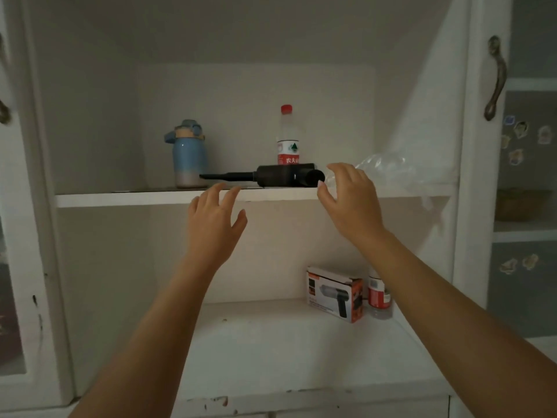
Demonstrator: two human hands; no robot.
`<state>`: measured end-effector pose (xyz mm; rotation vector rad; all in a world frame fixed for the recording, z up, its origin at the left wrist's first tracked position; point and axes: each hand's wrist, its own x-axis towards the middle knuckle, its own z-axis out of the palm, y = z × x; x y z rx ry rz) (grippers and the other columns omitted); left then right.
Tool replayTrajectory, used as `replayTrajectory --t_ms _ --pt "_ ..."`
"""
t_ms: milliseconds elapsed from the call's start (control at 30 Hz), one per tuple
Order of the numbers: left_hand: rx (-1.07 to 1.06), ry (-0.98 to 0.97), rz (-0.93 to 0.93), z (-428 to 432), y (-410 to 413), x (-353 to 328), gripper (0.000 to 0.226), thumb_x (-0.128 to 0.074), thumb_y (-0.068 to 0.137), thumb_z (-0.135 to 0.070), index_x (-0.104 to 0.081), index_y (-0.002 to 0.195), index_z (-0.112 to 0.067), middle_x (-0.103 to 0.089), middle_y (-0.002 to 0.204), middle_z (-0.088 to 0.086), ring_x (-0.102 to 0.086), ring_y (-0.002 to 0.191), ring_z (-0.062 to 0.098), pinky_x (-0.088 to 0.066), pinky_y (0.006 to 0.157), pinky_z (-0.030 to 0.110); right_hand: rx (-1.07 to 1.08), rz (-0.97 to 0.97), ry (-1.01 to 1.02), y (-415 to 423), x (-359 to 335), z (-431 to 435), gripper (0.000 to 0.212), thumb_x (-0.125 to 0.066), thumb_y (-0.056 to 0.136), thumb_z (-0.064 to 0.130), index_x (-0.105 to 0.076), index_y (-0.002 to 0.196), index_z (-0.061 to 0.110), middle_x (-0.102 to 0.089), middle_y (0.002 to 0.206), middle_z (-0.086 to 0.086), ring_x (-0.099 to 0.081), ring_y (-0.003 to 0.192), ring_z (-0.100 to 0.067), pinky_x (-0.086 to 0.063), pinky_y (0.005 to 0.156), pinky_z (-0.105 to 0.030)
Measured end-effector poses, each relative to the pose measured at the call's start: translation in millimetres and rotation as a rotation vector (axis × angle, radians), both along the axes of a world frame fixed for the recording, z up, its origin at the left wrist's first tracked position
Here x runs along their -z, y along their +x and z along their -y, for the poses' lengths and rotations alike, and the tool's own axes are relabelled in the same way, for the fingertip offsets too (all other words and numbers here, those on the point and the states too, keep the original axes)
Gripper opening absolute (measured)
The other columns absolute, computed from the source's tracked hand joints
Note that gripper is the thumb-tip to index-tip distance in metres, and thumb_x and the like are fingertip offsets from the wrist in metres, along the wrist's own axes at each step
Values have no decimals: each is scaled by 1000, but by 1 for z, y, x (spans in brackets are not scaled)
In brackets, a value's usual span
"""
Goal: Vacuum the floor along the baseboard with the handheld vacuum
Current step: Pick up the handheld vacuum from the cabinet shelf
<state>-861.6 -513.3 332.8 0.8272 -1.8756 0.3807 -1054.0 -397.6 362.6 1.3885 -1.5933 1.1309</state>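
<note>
Both hands are raised. The left hand [215, 224] is spread and empty just below the edge of the upper shelf [120, 199]. The right hand [351, 203] has its fingers [337, 168] wide apart, holding nothing, just beside the rear of the handheld vacuum [280, 175]. The vacuum lies along the shelf's near edge, its nozzle [226, 176] pointing left. A water bottle [287, 140] stands right behind it and a blue flask [190, 155] sits by the tip. Best play, I'd say: wrap the body, draw it straight out and keep the nozzle off the flask.
</note>
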Motion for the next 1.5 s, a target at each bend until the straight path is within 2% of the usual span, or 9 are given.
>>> replayTrajectory --t_ms 167,367,500,633,833,1000,1133,1300,1500 --pt "-46 22 63 20 -5 -6 48 -54 92 -28 -45 136 -14 -46 139 14 -39 130 31 -27 110 47 105 75 161 -11 -29 30 46 -45 96 35 -47 129 3 -55 125 -15 -47 114 -30 -38 90 -35" --pt "-68 28 84 31 -5 -6 48 -54 92 -29 -44 137 -15 -46 139 12 -38 131 29 -25 111 46 188 188 316 -18 -41 67 47 -48 92 47 -52 112 5 -62 104 -14 -56 97 -31 -43 73 -35" --pt "-55 -3 83 34 -1 -2 46 -57 90 -25 -48 134 -13 -50 136 12 -42 129 29 -27 110 47 209 253 353 -13 -46 77 47 -54 88 45 -55 115 6 -63 106 -11 -59 97 -30 -44 76 -35" --pt "-32 -19 77 36 2 0 45 -60 88 -20 -51 131 -10 -51 134 12 -43 128 30 -27 108 49 214 285 370 -11 -51 79 36 -57 89 32 -58 113 6 -64 108 -12 -59 99 -31 -41 74 -32" --pt "-31 -32 76 37 2 1 46 -65 85 -19 -53 129 -10 -53 132 13 -45 127 32 -30 107 51 227 280 279 -10 -49 77 25 -55 90 28 -60 97 3 -65 94 -13 -50 74 -24 -35 62 -30" --pt "-10 -36 55 37 4 2 44 -65 85 -19 -54 127 -9 -54 131 15 -45 126 34 -31 106 52 231 269 166 -8 -47 66 32 -54 91 34 -57 97 2 -63 90 -12 -50 74 -25 -34 60 -30" --pt "27 -25 55 35 7 3 46 -63 86 -19 -52 129 -9 -51 133 16 -43 128 34 -30 108 52 231 249 88 -3 -47 52 36 -54 92 33 -57 110 2 -65 92 -13 -58 80 -27 -34 60 -30" --pt "79 -54 43 28 11 4 43 -62 87 -19 -53 128 -9 -52 132 16 -44 127 34 -32 107 54 240 265 -11 6 -43 30 35 -54 93 34 -56 108 3 -64 89 -12 -50 70 -21 -33 56 -27" --pt "157 -91 -11 17 14 8 41 -64 85 -16 -56 124 -6 -55 129 19 -47 123 37 -34 105 55 241 286 -131 17 -24 -8 36 -55 92 35 -56 114 7 -64 93 -8 -52 72 -17 -39 58 -27"
